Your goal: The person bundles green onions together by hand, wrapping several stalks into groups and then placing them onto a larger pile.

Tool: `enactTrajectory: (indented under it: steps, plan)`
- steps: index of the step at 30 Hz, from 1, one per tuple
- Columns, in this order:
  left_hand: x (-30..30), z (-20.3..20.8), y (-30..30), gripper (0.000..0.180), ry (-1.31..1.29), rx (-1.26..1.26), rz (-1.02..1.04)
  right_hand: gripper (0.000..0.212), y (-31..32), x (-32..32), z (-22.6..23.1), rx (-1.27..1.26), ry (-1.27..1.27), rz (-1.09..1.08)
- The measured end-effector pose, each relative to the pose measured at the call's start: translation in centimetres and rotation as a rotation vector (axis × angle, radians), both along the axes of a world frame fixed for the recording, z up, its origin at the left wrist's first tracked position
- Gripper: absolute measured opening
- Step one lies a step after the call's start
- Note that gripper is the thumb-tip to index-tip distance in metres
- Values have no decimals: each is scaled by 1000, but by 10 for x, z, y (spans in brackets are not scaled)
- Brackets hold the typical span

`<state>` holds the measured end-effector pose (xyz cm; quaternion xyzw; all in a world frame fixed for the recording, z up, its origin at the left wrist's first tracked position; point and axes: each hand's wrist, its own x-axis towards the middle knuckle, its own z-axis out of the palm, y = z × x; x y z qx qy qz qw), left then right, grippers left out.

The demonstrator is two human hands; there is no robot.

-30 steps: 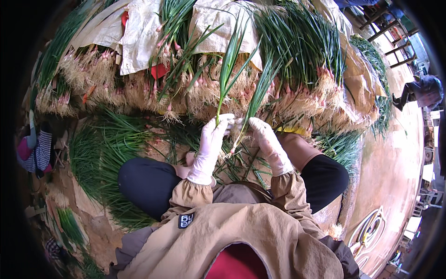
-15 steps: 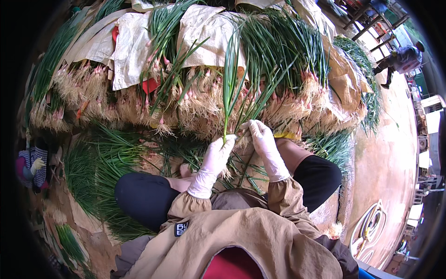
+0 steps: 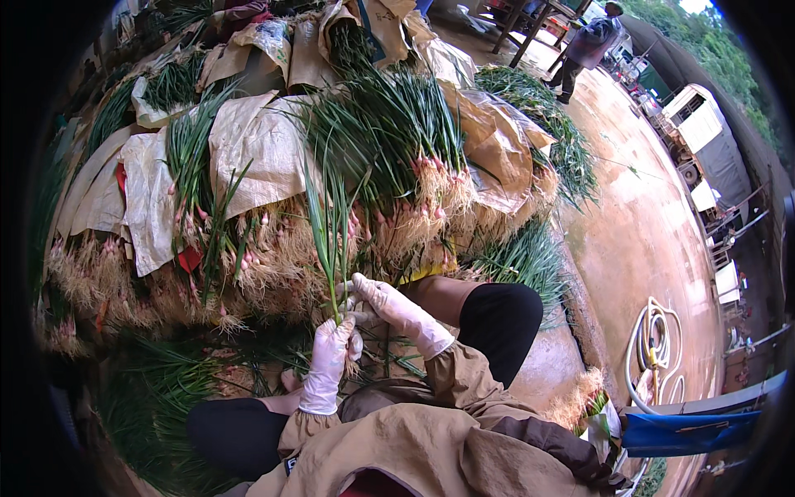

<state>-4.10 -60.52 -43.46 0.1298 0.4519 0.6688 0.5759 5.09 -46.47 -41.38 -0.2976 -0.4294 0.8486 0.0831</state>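
Both my hands wear thin whitish gloves and meet in front of the heap. My left hand (image 3: pixel 326 364) is closed round the lower stem of a green garlic plant (image 3: pixel 330 240), whose long leaves point up and away from me. Its bulb and root end are mostly hidden by the fingers. My right hand (image 3: pixel 397 308) presses its fingertips together on the same stem, just above the left hand. Right behind them lies a heap of green garlic (image 3: pixel 389 132) with pink bulbs and pale stringy roots facing me.
Pale woven sacks (image 3: pixel 252 153) lie across the heap. Loose green leaves (image 3: pixel 157 389) cover the ground by my left knee. To the right, a coiled hose (image 3: pixel 654 348) lies on wet ground near a blue object (image 3: pixel 691 432). Farther off, a person (image 3: pixel 584 51) stands near a wooden frame.
The view has swung right and up, so the heap appears farther left. My hands have drawn together, with the right fingers now at the stem that the left hand still holds.
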Motion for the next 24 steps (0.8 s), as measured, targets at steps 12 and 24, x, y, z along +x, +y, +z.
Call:
enactTrajectory:
  steps: [12, 24]
  plan:
    - [-30, 23, -5, 36, 17, 406, 278, 26, 124, 249, 57, 855, -554, -950]
    - [-35, 5, 13, 45, -246, 139, -35, 39, 117, -95, 48, 1358, -950, 182]
